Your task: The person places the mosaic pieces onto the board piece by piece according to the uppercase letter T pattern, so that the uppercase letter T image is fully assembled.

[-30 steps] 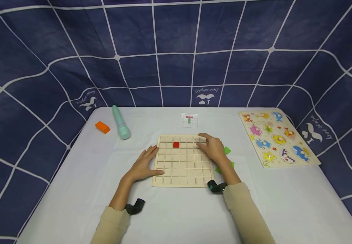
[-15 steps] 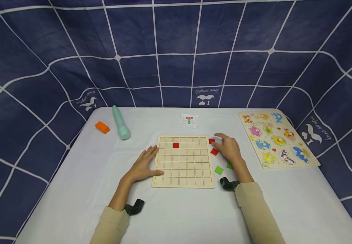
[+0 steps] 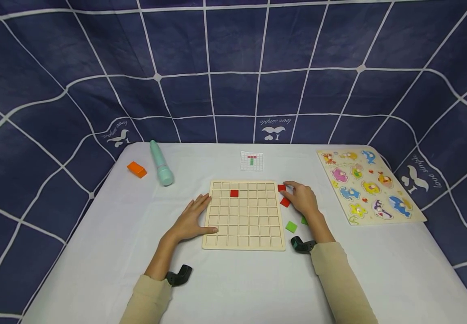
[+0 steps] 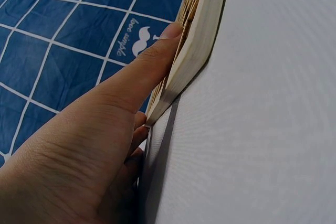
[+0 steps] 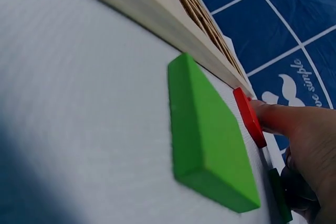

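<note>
A wooden grid board (image 3: 243, 220) lies on the white table, with one red square tile (image 3: 234, 193) in its second row. My left hand (image 3: 190, 220) rests at the board's left edge, fingers spread along its side and thumb (image 4: 157, 51) on top. To the right of the board, my right hand (image 3: 304, 200) pinches the farther red tile (image 3: 281, 188) between thumb and forefinger. Another red tile (image 3: 285, 202) lies just under that hand, beside the thumb. Nearer lie two green tiles, one in plain sight (image 3: 291, 227), the other (image 3: 304, 221) partly hidden by the wrist.
A small card (image 3: 251, 161) behind the board shows a red and green T on a grid. At the back left are an orange block (image 3: 137, 169) and a mint-green tapered cylinder (image 3: 162, 164). An animal peg puzzle (image 3: 371, 184) lies at right.
My right hand has moved right, off the board's far right corner, to the red tiles, and its thumb and forefinger have closed on the farther one. My left hand has stayed put.
</note>
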The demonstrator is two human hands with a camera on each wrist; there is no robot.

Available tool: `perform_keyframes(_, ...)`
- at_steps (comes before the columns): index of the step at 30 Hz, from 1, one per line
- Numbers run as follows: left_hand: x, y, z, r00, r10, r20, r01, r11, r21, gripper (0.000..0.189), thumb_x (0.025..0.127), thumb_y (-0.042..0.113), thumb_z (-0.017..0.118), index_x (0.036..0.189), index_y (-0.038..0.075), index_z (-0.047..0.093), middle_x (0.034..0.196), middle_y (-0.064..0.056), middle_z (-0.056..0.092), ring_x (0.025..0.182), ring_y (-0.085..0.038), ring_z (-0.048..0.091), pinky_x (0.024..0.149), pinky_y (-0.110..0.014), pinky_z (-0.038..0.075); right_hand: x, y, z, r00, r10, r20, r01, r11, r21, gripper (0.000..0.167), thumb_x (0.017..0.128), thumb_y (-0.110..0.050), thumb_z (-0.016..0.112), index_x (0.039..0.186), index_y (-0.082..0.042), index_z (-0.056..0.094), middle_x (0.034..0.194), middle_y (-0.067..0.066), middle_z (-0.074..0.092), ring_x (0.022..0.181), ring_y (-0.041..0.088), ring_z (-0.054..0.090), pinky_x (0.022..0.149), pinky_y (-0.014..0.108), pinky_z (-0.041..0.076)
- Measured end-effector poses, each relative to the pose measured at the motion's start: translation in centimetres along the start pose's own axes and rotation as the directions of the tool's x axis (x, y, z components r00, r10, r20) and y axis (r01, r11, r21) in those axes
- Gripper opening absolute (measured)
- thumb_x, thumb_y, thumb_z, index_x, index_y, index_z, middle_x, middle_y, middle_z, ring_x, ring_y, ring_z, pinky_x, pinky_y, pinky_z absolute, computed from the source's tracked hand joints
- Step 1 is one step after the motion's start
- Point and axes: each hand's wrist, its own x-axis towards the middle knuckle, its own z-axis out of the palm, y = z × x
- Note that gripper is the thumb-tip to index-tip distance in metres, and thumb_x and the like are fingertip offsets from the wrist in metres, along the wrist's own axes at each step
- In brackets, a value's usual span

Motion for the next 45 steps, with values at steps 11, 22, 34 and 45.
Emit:
perform_keyframes(11, 0.0, 0.1, -0.1, 1.000, -0.006, 0.002, 0.006, 1.000, -0.005, 0.107, 0.066, 0.058, 0.074, 0.147, 0.008, 0.023, 0.152, -0.006, 0.019, 0.140, -0.023, 0.008, 0.113, -0.040, 0.005, -0.2, -0.2, 0.2, 0.999, 0.029, -0.016, -0.028, 0.999, 0.015, 0.039, 0.084, -0.032, 0.068, 0.114, -0.008, 0.064, 0.054, 0.003, 0.039, 0.048, 0.016, 0.035, 0.044, 0.027, 0.028)
perform_keyframes(22, -0.1, 0.0, 0.1, 1.000, 0.002, 0.005, -0.001, 1.000, -0.008, 0.108, 0.066, 0.060, 0.072, 0.147, 0.008, 0.023, 0.152, -0.006, 0.019, 0.140, -0.023, 0.008, 0.113, -0.041, 0.005, -0.5, -1.3, -0.4, 0.993, -0.037, -0.112, 0.040, 0.999, 0.023, 0.038, 0.080, -0.037, 0.071, 0.107, -0.010, 0.067, 0.052, 0.001, 0.035, 0.046, 0.015, 0.030, 0.041, 0.027, 0.024)
perform_keyframes(34, 0.0, -0.2, 0.1, 1.000, 0.015, 0.003, -0.015, 1.000, -0.005, 0.107, 0.067, 0.060, 0.072, 0.147, 0.008, 0.023, 0.152, -0.006, 0.019, 0.140, -0.024, 0.009, 0.113, -0.041, 0.005, -0.1, -5.2, 0.7, 0.978, -0.141, -0.156, 0.151, 0.987, 0.051, 0.038, 0.080, -0.040, 0.071, 0.105, -0.011, 0.068, 0.049, -0.002, 0.035, 0.041, 0.011, 0.027, 0.037, 0.026, 0.023)
perform_keyframes(45, 0.0, -0.1, 0.0, 1.000, 0.018, 0.001, -0.018, 1.000, 0.001, 0.108, 0.066, 0.062, 0.071, 0.147, 0.008, 0.023, 0.152, -0.006, 0.019, 0.140, -0.024, 0.009, 0.113, -0.041, 0.005, -0.3, -8.4, 3.5, 0.974, -0.186, -0.131, 0.198, 0.976, 0.088, 0.038, 0.081, -0.041, 0.069, 0.105, -0.013, 0.068, 0.047, -0.003, 0.038, 0.042, 0.010, 0.030, 0.036, 0.025, 0.027)
